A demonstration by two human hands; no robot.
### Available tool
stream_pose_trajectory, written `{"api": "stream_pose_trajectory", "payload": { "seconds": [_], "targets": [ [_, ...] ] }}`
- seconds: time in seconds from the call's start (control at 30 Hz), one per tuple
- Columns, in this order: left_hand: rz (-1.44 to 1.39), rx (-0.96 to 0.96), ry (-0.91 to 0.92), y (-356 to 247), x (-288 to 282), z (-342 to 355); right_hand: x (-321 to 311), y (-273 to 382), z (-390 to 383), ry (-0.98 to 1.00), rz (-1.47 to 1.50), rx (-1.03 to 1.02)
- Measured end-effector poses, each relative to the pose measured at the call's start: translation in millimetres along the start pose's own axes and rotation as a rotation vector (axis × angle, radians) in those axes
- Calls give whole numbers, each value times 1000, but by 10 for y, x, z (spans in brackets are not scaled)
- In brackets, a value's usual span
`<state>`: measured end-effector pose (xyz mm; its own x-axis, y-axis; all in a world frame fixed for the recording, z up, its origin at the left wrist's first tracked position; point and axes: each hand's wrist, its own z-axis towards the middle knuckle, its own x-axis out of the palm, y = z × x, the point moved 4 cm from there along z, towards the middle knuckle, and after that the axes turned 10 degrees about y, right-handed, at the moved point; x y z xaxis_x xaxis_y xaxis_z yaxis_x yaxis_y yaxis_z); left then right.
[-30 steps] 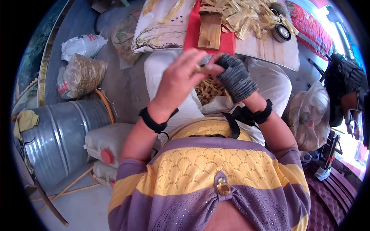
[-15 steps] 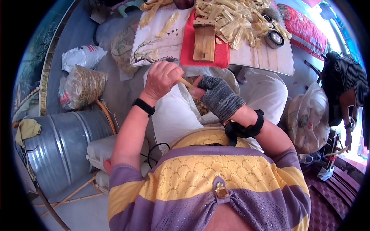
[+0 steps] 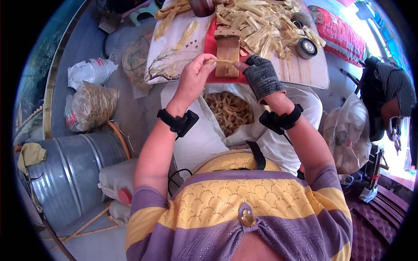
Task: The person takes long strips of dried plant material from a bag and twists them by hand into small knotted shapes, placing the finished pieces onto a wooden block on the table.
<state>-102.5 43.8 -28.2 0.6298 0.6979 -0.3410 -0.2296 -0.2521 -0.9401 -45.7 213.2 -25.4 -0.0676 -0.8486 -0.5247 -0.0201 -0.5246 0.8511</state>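
Thin pale strip (image 3: 225,61) at 12 o'clock, across or just above the wooden block (image 3: 227,48) (contact unclear), pinched by both hands: bare left hand (image 3: 194,77) at its 9 o'clock end, half-gloved right hand (image 3: 262,77) at 3. Reads as feather-light, bendy, dry, likely to split lengthwise; best held by the ends. Block's on red cloth (image 3: 210,38) on the bench (image 3: 300,73), strip pile (image 3: 263,31) at 1 o'clock.

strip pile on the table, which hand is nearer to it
Right: the right hand is just on the person's side of the strip pile; the left hand is farther off, to the pile's left.
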Motion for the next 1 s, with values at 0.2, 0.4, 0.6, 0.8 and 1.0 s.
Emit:
{"api": "stream_pose_trajectory", "payload": {
  "seconds": [0.2,0.4,0.6,0.8,1.0],
  "targets": [
    [93,77,-73,7,-83,191,-82,126,148,-73,-245,-229],
    [611,-156,-141,0,25,322,65,-131,262,-13,-336,-117],
    [437,-114,-80,5,43,-171,25,-44,-118,-58,-334,71],
    [-519,-354,286,138,484,-637,245,413,-596,-46,-90,-429],
    [-997,-284,175,15,520,-674,501,501,-821,75,73,-556]
  ]
}}
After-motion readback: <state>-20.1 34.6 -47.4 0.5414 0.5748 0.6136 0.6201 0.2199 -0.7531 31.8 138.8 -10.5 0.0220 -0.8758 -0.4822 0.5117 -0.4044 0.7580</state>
